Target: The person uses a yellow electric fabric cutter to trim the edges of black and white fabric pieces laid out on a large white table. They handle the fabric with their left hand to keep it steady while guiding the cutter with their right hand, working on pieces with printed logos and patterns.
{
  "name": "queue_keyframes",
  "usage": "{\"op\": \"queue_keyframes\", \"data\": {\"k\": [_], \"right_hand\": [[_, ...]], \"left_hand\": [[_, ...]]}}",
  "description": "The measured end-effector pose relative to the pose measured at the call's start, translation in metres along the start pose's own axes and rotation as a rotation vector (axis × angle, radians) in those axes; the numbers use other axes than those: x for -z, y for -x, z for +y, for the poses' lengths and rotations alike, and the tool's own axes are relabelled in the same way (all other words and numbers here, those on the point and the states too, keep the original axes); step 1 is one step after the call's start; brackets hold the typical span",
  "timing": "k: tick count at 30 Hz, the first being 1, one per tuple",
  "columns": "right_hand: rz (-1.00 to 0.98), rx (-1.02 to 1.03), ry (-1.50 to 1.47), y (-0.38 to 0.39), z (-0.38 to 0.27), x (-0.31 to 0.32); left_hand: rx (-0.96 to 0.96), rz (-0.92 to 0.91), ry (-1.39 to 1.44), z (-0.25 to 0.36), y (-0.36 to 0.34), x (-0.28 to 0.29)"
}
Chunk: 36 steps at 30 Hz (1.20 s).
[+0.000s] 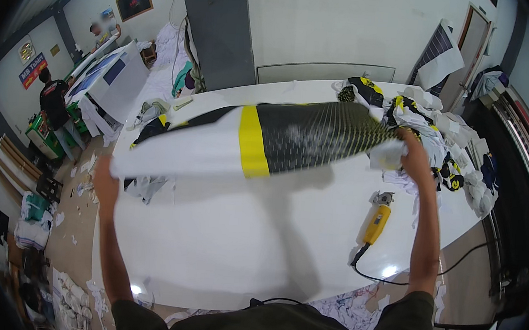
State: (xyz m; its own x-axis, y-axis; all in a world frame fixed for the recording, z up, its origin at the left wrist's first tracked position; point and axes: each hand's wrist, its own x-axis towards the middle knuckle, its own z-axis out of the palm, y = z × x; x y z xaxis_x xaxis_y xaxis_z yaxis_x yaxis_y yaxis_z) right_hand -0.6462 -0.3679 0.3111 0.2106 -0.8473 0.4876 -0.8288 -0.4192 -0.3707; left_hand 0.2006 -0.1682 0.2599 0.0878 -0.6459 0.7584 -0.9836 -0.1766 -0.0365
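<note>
A long piece of printed fabric, white on its left, with a yellow band and a dark dotted right part, stretches in the air above the white table. My left hand is closed on its white left end. At the other end, my right hand grips the dark corner, with some white cloth hanging beside it. Both arms are spread wide, and the fabric's shadow falls on the tabletop. A yellow electric rotary cutter lies on the table below my right hand, its black cord running right.
Heaped fabric pieces cover the table's right end. More scraps lie at the left edge. A long dark machine stands at the right. Two people are at the far left, one in a black shirt. Cloth scraps litter the floor.
</note>
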Motion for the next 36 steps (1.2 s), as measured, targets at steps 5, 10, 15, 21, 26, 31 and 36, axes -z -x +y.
{"op": "queue_keyframes", "data": {"k": [5, 10, 15, 21, 26, 31, 36], "right_hand": [[-0.175, 0.028, 0.204, 0.065, 0.068, -0.090], [-0.291, 0.034, 0.354, 0.117, 0.056, -0.157], [-0.756, -0.111, 0.102, 0.197, -0.008, -0.132], [-1.725, -0.116, -0.233, 0.368, -0.049, -0.116], [-1.458, 0.020, -0.209, 0.327, -0.022, -0.171], [-0.478, -0.220, 0.038, 0.238, -0.017, -0.239], [-0.560, -0.298, 0.241, 0.215, -0.008, -0.266]], "left_hand": [[-0.046, -0.282, 0.148, 0.101, 0.093, -0.046], [-0.176, -0.516, 0.110, 0.094, 0.187, -0.091], [-0.124, -0.934, 0.173, 0.100, 0.259, -0.073], [0.010, -0.930, 0.279, 0.107, 0.284, -0.079], [0.080, -0.813, 0.299, 0.089, 0.282, -0.104], [0.301, -1.062, 0.212, 0.114, 0.262, -0.125], [0.418, -1.128, 0.248, 0.111, 0.266, -0.121]]}}
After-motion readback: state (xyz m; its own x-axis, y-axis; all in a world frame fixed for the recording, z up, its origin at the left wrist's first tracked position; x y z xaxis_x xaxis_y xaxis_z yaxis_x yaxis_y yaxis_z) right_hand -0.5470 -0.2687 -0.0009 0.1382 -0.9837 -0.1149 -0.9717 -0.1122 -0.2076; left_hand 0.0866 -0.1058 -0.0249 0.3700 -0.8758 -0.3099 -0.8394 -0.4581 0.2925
